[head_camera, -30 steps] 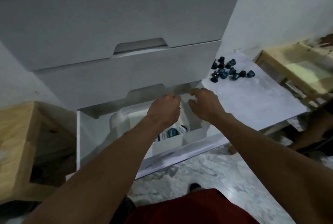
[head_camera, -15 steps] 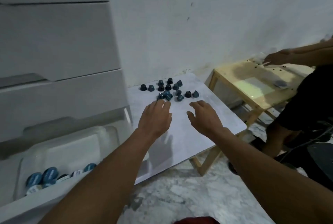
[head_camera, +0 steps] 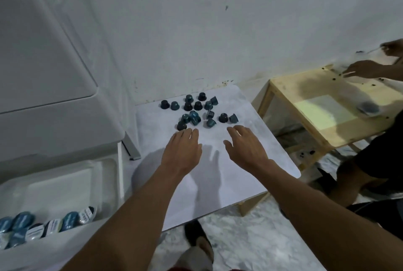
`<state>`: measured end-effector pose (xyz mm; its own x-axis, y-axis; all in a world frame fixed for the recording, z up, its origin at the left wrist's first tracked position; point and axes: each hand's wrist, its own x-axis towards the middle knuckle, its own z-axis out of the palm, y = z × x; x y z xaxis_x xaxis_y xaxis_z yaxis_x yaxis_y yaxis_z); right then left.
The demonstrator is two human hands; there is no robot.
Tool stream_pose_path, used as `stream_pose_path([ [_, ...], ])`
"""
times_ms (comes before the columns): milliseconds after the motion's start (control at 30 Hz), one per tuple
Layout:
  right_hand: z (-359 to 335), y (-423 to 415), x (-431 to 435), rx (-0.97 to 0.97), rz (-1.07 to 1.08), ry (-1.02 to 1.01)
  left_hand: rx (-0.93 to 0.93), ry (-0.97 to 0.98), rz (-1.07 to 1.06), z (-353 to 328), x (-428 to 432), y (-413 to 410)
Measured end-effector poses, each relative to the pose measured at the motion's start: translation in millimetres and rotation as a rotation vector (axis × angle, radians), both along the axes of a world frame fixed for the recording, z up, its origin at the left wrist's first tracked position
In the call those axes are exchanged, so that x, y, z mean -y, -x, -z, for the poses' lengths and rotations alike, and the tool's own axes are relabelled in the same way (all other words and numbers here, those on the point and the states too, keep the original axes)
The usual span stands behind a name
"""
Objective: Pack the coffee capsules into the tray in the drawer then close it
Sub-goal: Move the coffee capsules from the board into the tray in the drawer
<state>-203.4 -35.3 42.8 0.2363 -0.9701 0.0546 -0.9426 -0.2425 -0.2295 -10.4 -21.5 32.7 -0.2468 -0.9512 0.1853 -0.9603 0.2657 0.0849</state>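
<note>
A: Head view, quick. Where are the hands?

B: Both over the white table [head_camera: 229,183]. Left hand [head_camera: 182,153] palm down, fingers [head_camera: 192,134] spread & empty, tips just short of the nearest capsule. Right hand [head_camera: 245,147] beside it, also palm down, fingers loosely apart, holding nothing.

A: Capsules?

B: Loose coffee capsules [head_camera: 197,110], dark & teal, in a cluster on the far part of the table, near the wall [head_camera: 196,31]. Most stand on their wide end, a few lie tipped. Both hands near the cluster's front edge, no contact that I can see.

A: Drawer?

B: Open drawer [head_camera: 118,179] at lower left, w/ a pale plastic tray [head_camera: 65,185] inside. A row of packed capsules [head_camera: 43,226] lies along the tray's near side, foil ends up, some blue, some white w/ print. Rest of tray bare. Closed drawer fronts [head_camera: 50,118] above it.

A: Anything else?

B: Wooden table [head_camera: 305,87] at right, well apart from the white one. Another person's hands [head_camera: 366,69] are on it; small dark bits there, too blurred to ID. Marble floor [head_camera: 250,238] below, a sandalled foot [head_camera: 198,242] at bottom centre.
</note>
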Motion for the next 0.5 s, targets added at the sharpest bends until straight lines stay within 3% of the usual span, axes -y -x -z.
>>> stream_pose_path([
  [500, 59.8, -37.9, 125.4, 0.112, -0.014, -0.166, -0.106, -0.133, -0.088, 63.7, 130.3, 3.1],
])
